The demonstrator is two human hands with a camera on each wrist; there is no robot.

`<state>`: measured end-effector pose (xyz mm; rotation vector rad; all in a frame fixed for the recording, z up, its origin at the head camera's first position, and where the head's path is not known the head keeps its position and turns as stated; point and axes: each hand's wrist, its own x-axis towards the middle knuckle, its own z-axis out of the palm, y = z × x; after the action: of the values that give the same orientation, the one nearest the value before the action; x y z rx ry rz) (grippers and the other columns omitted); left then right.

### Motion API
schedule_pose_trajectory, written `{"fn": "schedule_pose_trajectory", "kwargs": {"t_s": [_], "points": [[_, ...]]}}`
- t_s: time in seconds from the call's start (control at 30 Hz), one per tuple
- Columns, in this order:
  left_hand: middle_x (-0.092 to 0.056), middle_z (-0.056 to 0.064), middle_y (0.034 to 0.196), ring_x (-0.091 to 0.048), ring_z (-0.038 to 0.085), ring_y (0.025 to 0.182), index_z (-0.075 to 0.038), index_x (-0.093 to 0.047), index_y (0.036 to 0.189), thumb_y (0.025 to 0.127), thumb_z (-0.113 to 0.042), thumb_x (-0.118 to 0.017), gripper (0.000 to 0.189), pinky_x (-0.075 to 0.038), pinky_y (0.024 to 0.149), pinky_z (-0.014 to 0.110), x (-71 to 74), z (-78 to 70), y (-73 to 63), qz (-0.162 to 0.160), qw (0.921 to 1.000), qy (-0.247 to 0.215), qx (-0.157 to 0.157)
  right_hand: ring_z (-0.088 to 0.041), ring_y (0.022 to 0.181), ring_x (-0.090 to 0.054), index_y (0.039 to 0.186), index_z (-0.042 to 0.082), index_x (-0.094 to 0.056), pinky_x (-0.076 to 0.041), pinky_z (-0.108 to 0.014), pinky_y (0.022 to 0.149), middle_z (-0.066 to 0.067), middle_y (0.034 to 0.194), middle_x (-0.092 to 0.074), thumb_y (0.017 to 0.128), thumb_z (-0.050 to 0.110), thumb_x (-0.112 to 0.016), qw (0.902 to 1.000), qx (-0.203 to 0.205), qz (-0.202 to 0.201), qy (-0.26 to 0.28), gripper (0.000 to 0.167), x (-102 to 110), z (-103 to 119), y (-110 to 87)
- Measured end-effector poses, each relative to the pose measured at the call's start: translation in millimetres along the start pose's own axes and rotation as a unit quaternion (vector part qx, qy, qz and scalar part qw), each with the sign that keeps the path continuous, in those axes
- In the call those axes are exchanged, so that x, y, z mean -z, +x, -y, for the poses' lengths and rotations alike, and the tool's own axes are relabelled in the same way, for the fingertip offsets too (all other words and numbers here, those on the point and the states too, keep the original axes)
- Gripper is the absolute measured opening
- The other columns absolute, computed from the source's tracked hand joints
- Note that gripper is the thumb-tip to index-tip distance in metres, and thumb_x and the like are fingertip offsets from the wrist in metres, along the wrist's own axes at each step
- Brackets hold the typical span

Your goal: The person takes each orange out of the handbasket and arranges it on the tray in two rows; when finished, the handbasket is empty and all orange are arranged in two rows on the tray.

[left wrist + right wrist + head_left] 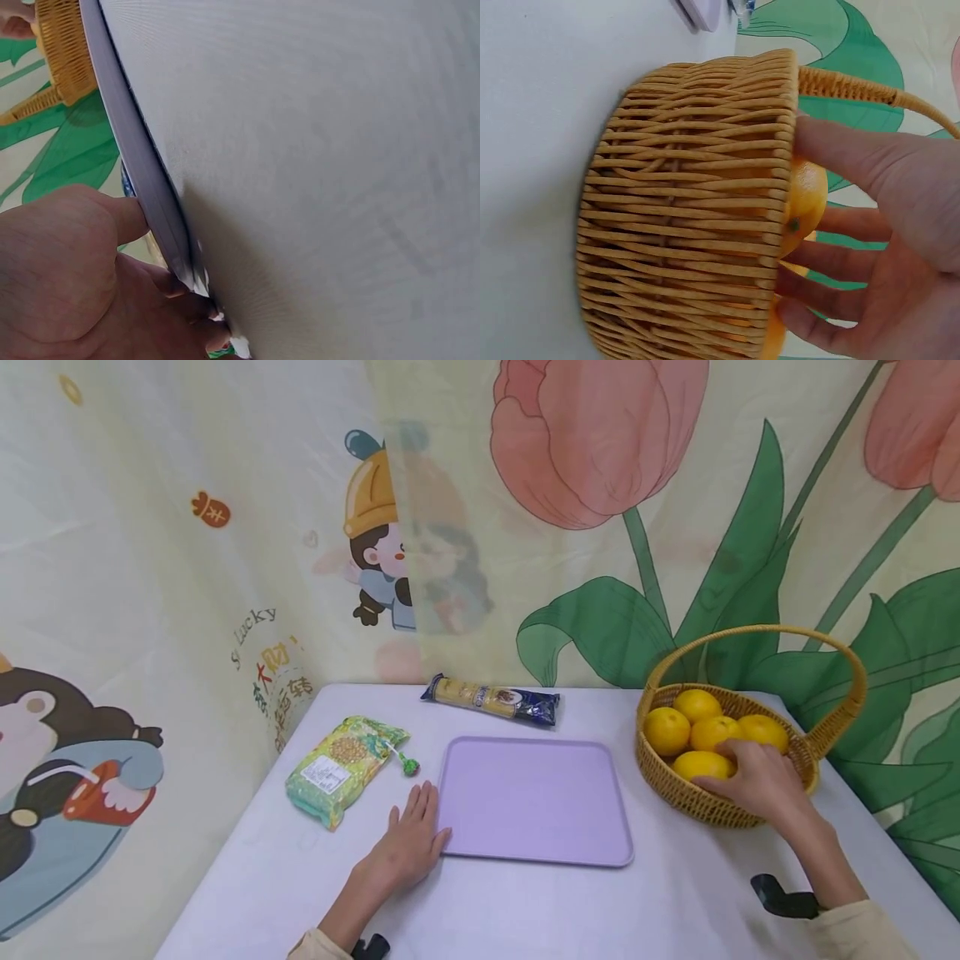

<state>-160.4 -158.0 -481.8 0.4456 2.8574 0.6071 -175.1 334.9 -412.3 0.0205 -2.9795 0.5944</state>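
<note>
Currently, a right hand (765, 777) reaches into a wicker basket (697, 803), thumb and fingers set apart around the nearest orange (701, 766); whether they pinch it cannot be told; the fruit sits just inside the near rim, beside four other oranges (666, 731), with the basket close to the right edge of the worktop (525, 910). Near mid-worktop, the left hand (408, 847) lies with fingers straight, thumb touching the left edge of a lilac tray (532, 802); a green packet (337, 768) rests toward the worktop's left edge, a long blue-and-yellow packet (491, 699) along the far one. A loose hold could let the round fruit slip and set its neighbours rolling; a wrist catching the arched handle (840, 722) could tip the basket. The right wrist view shows a green stem mark (793, 224) on the fruit between thumb and fingers, absent from the head view; only the latter shows all five oranges clearly.
</note>
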Motion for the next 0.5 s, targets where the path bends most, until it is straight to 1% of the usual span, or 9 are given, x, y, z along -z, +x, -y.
{"fn": "schedule_pose_trajectory", "kwargs": {"t_s": [0.07, 0.13, 0.2, 0.33, 0.37, 0.4, 0.43, 0.47, 0.5], "points": [[-0.019, 0.033, 0.174, -0.015, 0.05, 0.163, 0.015, -0.024, 0.164, 0.112, -0.025, -0.055, 0.072, -0.016, 0.128, 0.072, 0.3, 0.6, 0.8, 0.004, 1.0, -0.003, 0.002, -0.049, 0.098, -0.059, 0.13, -0.023, -0.06, -0.054, -0.064, 0.084, -0.042, 0.119, -0.065, 0.087, 0.031, -0.091, 0.9999, -0.001, -0.004, 0.01, 0.076, 3, 3, 0.2], [-0.018, 0.033, 0.174, -0.014, 0.049, 0.163, 0.014, -0.023, 0.164, 0.113, -0.026, -0.054, 0.072, -0.015, 0.128, 0.072, 0.1, 1.4, 1.5, 0.008, 1.0, -0.006, 0.002, -0.051, 0.102, -0.056, 0.134, -0.023, -0.058, -0.053, -0.067, 0.087, -0.042, 0.123, -0.062, 0.088, 0.03, -0.091, 0.9998, 0.0, -0.009, 0.019, 0.078, 5, 6, -0.1], [-0.017, 0.032, 0.175, -0.013, 0.048, 0.164, 0.013, -0.023, 0.165, 0.113, -0.027, -0.053, 0.072, -0.015, 0.128, 0.071, -0.2, 2.4, 1.8, 0.013, 0.9999, -0.007, 0.004, -0.053, 0.106, -0.054, 0.136, -0.022, -0.056, -0.052, -0.07, 0.09, -0.043, 0.127, -0.058, 0.089, 0.027, -0.091, 0.9993, 0.007, -0.024, 0.029, 0.077, 5, 9, -0.7], [-0.015, 0.032, 0.175, -0.012, 0.047, 0.164, 0.013, -0.02, 0.166, 0.114, -0.028, -0.053, 0.074, -0.013, 0.129, 0.07, 0.2, 4.5, 1.9, 0.021, 0.9997, -0.014, 0.004, -0.058, 0.113, -0.05, 0.139, -0.018, -0.055, -0.051, -0.074, 0.092, -0.044, 0.134, -0.052, 0.088, 0.019, -0.091, 0.9949, 0.034, -0.078, 0.055, 0.073, 1, 20, -2.1], [-0.015, 0.032, 0.175, -0.012, 0.047, 0.164, 0.013, -0.02, 0.165, 0.114, -0.028, -0.053, 0.074, -0.013, 0.129, 0.071, 0.5, 5.0, 1.8, 0.022, 0.9997, -0.014, 0.002, -0.058, 0.113, -0.051, 0.139, -0.017, -0.055, -0.053, -0.071, 0.09, -0.043, 0.134, -0.052, 0.088, 0.018, -0.091, 0.9929, 0.039, -0.096, 0.059, 0.072, 0, 24, -2.5], [-0.015, 0.032, 0.175, -0.011, 0.047, 0.164, 0.013, -0.02, 0.166, 0.114, -0.029, -0.053, 0.074, -0.013, 0.129, 0.07, 0.6, 5.3, 1.6, 0.024, 0.9996, -0.016, 0.002, -0.057, 0.111, -0.052, 0.14, -0.016, -0.056, -0.057, -0.064, 0.087, -0.042, 0.134, -0.053, 0.087, 0.017, -0.092, 0.9907, 0.043, -0.112, 0.065, 0.072, -1, 28, -3.1], [-0.015, 0.032, 0.175, -0.011, 0.047, 0.164, 0.013, -0.02, 0.166, 0.114, -0.029, -0.053, 0.074, -0.012, 0.129, 0.07, 0.8, 5.4, 1.3, 0.025, 0.9995, -0.017, 0.002, -0.056, 0.109, -0.054, 0.14, -0.015, -0.057, -0.059, -0.056, 0.082, -0.041, 0.133, -0.055, 0.087, 0.017, -0.092, 0.9885, 0.044, -0.125, 0.072, 0.071, -1, 32, -3.2], [-0.014, 0.031, 0.176, -0.011, 0.046, 0.165, 0.012, -0.019, 0.166, 0.114, -0.03, -0.052, 0.075, -0.012, 0.13, 0.07, 0.6, 5.6, 1.0, 0.026, 0.9995, -0.018, 0.003, -0.054, 0.107, -0.056, 0.139, -0.015, -0.058, -0.06, -0.046, 0.078, -0.041, 0.131, -0.056, 0.087, 0.017, -0.092, 0.9866, 0.044, -0.135, 0.08, 0.07, -2, 36, -3.2], [-0.015, 0.032, 0.176, -0.011, 0.047, 0.164, 0.013, -0.02, 0.166, 0.114, -0.029, -0.052, 0.074, -0.012, 0.129, 0.07, 0.9, 5.7, 0.3, 0.026, 0.9995, -0.017, 0.002, -0.053, 0.104, -0.059, 0.139, -0.014, -0.059, -0.059, -0.035, 0.075, -0.04, 0.13, -0.059, 0.087, 0.018, -0.092, 0.9849, 0.043, -0.143, 0.088, 0.069, -3, 41, -3.2]]}}
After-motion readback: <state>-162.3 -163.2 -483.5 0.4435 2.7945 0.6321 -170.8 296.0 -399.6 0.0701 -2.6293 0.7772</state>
